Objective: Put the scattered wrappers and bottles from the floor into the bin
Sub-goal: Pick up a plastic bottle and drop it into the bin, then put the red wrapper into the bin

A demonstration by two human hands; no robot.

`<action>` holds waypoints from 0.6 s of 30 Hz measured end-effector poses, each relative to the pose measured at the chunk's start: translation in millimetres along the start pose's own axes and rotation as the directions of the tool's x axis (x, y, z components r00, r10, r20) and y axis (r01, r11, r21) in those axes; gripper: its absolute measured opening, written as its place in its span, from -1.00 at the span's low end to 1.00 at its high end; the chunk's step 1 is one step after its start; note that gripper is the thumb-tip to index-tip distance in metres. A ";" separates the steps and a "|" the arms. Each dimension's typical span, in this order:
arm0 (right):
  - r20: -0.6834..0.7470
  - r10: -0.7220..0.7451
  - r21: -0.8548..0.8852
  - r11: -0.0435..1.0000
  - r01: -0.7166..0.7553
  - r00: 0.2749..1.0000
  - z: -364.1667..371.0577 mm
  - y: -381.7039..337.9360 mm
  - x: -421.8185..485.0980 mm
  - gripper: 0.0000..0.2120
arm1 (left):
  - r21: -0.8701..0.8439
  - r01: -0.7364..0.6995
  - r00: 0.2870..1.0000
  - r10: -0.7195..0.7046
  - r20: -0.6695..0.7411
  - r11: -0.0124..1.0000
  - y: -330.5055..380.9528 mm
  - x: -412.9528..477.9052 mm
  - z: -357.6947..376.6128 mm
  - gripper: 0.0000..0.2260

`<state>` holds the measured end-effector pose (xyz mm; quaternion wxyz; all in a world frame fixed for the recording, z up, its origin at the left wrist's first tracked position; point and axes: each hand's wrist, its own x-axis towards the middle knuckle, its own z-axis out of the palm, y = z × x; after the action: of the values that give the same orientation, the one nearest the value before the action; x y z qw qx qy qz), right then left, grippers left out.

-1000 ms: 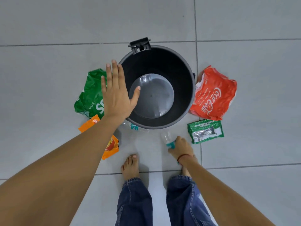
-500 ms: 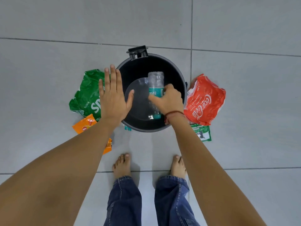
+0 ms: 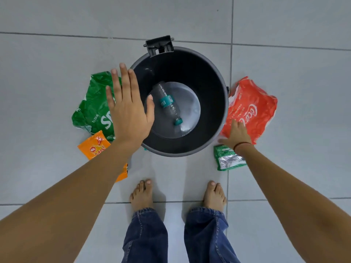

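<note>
Black bin (image 3: 218,88) stands on grey tile floor (image 3: 57,54), hinge bracket (image 3: 159,45) at its far rim. One clear plastic bottle (image 3: 168,105) w/ teal label and teal cap lies on its side at the bin's bottom, cap end toward the person. Left hand (image 3: 127,107) is flat, fingers spread wide, palm down, hovering over the bin's left rim and holding nothing; it covers part of a crumpled green wrapper (image 3: 91,109) lying on the floor just left of the bin. Near that, closer to the person, an orange snack packet (image 3: 94,145) lies flat, partly hidden under the left forearm. Right hand (image 3: 236,134), w/ a thin red band at the wrist, is low on the bin's right side, fingers extended and resting on the near edge of a crumpled red wrapper (image 3: 252,109); can't tell if it's gripping yet, no pinch visible. A small green-and-silver packet (image 3: 228,158) sits just below that hand, partly under the wrist. Bare feet (image 3: 142,194) and blue jeans (image 3: 144,236) at the bottom, toes short of the bin.
</note>
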<state>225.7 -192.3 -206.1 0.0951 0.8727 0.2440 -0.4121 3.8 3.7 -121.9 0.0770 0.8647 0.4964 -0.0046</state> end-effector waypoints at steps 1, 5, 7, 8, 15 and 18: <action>0.000 -0.052 -0.103 0.993 0.052 0.999 14.9 1.8 4.8 -0.20 | 0.000 -0.003 1.000 0.003 -0.014 1.000 -0.3 0.3 0.2 -0.42; -0.284 -0.175 -0.131 0.981 0.143 0.943 35.0 -4.2 23.0 -0.76 | -0.004 -0.005 0.999 0.005 -0.039 1.000 -2.9 0.7 4.8 -0.41; -0.368 -0.151 -0.049 0.988 0.143 0.917 22.3 -9.0 21.3 -0.82 | -0.006 -0.003 0.999 0.003 -0.038 1.000 -2.4 1.2 5.0 -0.41; -0.414 -0.117 0.012 0.991 0.134 0.903 11.4 -11.0 14.5 -0.82 | -0.012 -0.001 1.000 0.000 -0.030 1.000 -1.6 0.8 4.0 -0.42; -0.823 -0.128 0.199 0.847 0.492 0.553 -74.4 -58.3 -123.2 -0.67 | -0.133 0.019 1.000 -0.018 0.010 0.991 -1.3 0.8 -5.0 -0.47; -0.702 -0.331 0.170 0.782 0.599 0.631 -69.4 -94.8 -168.6 -0.64 | -0.201 0.024 1.000 -0.022 0.013 0.979 -0.9 0.8 -6.9 -0.48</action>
<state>133.2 -143.6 -29.2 -0.2802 0.8631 0.3960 -0.1407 3.0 5.8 -115.3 0.1666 0.8466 0.5040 0.0400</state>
